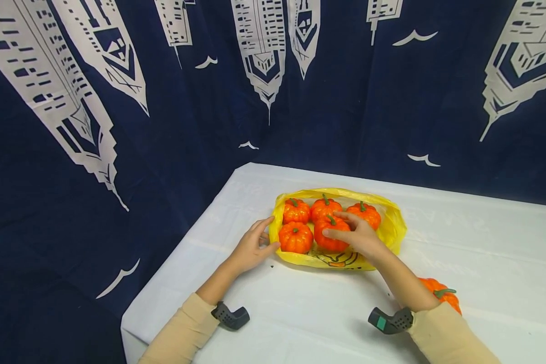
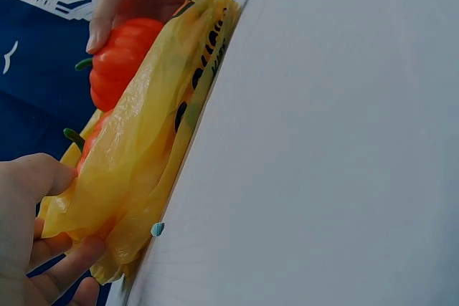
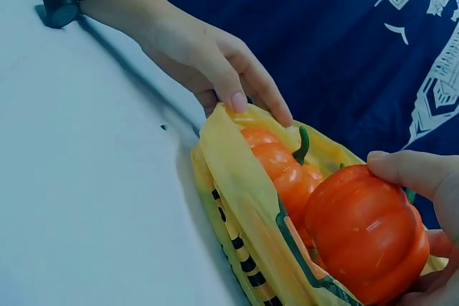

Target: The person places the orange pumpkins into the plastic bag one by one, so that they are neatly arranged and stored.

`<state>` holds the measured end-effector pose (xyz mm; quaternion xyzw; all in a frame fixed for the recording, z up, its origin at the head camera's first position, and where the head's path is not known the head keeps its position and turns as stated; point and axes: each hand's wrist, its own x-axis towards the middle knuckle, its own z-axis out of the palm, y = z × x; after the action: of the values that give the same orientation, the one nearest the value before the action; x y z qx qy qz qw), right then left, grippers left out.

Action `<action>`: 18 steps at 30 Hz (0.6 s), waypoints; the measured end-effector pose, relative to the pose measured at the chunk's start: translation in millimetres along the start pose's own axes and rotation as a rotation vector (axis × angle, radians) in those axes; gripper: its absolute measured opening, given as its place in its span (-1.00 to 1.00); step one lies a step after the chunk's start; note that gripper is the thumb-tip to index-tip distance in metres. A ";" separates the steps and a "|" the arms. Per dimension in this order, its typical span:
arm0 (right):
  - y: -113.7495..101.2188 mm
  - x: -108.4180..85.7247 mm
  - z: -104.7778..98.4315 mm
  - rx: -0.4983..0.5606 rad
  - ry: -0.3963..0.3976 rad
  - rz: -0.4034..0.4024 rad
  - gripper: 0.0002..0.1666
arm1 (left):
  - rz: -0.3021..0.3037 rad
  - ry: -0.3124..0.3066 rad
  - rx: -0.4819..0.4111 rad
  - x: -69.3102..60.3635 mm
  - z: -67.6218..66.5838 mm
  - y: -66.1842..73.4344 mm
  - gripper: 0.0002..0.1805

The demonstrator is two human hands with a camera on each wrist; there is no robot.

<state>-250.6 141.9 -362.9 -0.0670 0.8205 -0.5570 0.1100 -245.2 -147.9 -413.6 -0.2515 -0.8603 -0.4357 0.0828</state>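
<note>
A yellow plastic bag (image 1: 393, 235) lies on the table with its mouth facing up, and several small orange pumpkins with green stems sit inside it. My right hand (image 1: 361, 237) grips one pumpkin (image 1: 331, 237) at the bag's front middle, thumb on one side and fingers on the other; the right wrist view shows this pumpkin (image 3: 366, 234) higher than the one beside it. At the bag's left end, my left hand (image 1: 250, 247) holds the rim, its thumb at the edge and other fingers around the outside, near the front left pumpkin (image 1: 296, 237).
Another orange pumpkin (image 1: 450, 303) lies on the white-covered table (image 1: 309, 308), partly hidden behind my right forearm. The table's left edge runs beside my left arm. A dark blue curtain (image 1: 336, 126) with white building prints hangs behind the table.
</note>
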 end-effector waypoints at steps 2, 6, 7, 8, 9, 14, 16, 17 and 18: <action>1.0 0.0 1.3 -0.012 -0.001 0.003 0.01 | 0.001 0.001 0.003 0.1 0.3 -0.3 -0.28; 3.1 -0.2 5.0 -0.025 0.002 0.016 0.00 | 0.000 0.001 0.003 0.4 0.6 0.0 -0.28; 3.6 -0.2 5.8 -0.018 0.003 0.018 -0.01 | 0.000 0.000 0.004 0.4 0.5 0.3 -0.28; 4.0 -0.4 6.9 -0.009 0.004 0.017 -0.01 | -0.001 0.000 0.004 0.5 0.4 0.7 -0.28; 4.8 -0.2 7.8 0.000 0.006 0.015 -0.02 | -0.001 0.000 0.002 0.5 0.3 1.0 -0.28; 6.6 -1.4 12.0 0.020 0.021 0.008 -0.05 | 0.002 0.002 0.003 0.6 0.2 1.1 -0.28; 7.1 -2.2 13.2 0.015 0.028 0.007 -0.05 | 0.003 0.004 0.006 0.4 0.3 0.7 -0.28; 7.3 -2.5 13.8 0.013 0.032 0.008 -0.05 | 0.004 0.006 0.009 0.2 0.4 0.4 -0.28; 7.5 -2.8 14.6 0.015 0.034 0.009 -0.06 | 0.003 0.007 0.011 0.1 0.3 0.5 -0.28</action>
<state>-244.1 132.2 -374.8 -0.0529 0.8184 -0.5635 0.0990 -245.0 -147.3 -413.4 -0.2508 -0.8620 -0.4316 0.0877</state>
